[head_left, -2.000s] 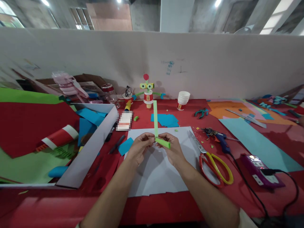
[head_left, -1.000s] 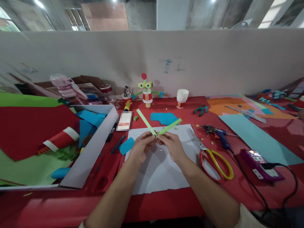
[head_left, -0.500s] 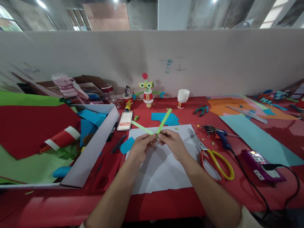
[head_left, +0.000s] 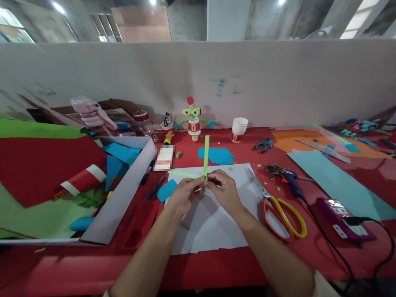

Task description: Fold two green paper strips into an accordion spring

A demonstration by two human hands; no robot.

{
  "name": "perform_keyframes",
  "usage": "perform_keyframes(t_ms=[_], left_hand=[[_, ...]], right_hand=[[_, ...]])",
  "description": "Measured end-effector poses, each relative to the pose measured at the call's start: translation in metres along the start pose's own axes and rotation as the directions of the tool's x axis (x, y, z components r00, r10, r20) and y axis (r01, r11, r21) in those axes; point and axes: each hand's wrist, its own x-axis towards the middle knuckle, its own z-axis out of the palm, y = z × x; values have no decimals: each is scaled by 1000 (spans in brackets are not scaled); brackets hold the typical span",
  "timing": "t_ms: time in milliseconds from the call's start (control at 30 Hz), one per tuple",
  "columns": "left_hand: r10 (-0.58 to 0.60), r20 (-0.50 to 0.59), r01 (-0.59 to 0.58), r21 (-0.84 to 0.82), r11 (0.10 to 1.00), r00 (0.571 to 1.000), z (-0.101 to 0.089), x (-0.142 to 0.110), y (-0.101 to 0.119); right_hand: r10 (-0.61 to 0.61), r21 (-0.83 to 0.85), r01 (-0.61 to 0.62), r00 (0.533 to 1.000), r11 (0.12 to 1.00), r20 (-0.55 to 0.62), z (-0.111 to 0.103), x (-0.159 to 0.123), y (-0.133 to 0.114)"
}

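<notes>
Two arms of light green paper strip (head_left: 206,154) meet at a corner between my fingertips. One arm points away from me, the other runs left. My left hand (head_left: 186,194) pinches the corner from the left. Close against it, my right hand (head_left: 223,190) pinches the same corner; fingers cover the joint, so whether it is one folded strip or two cannot be made out. Both hands are above a white sheet (head_left: 213,231). Beyond the sheet lie blue paper pieces (head_left: 216,156), and another blue piece (head_left: 166,190) is left of my left hand.
Scissors (head_left: 278,210) with red and yellow handles lie right of the sheet, near a glue gun (head_left: 291,181) and a purple power box (head_left: 343,225). An open box (head_left: 119,206) of craft paper stands left. A paper-cup robot figure (head_left: 194,126) and stacked cups (head_left: 239,128) stand behind.
The green strip's far arm has swung left to point nearly straight away from me, and its left arm has dropped flatter. Both hands keep their pinch at the corner.
</notes>
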Motion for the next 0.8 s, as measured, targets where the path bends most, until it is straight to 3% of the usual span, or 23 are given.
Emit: perform_keyframes(t_ms=[133,333,633,800], left_hand=[[143,-73,-140,37,989,987,1,2,-3],[172,-29,-170,70,983,985,2,2,-6],[254,96,-257,14,966,962,4,-1,-10],[226,16,-226,70,972,974,5,-1,-9]], right_hand=[[96,105,-96,995,990,4,2,1,5],[254,264,-256,966,930,43,3,2,4],[283,353,-273,959,895,24,4,0,-4],[332,416,-326,941,849,60,7,0,-4]])
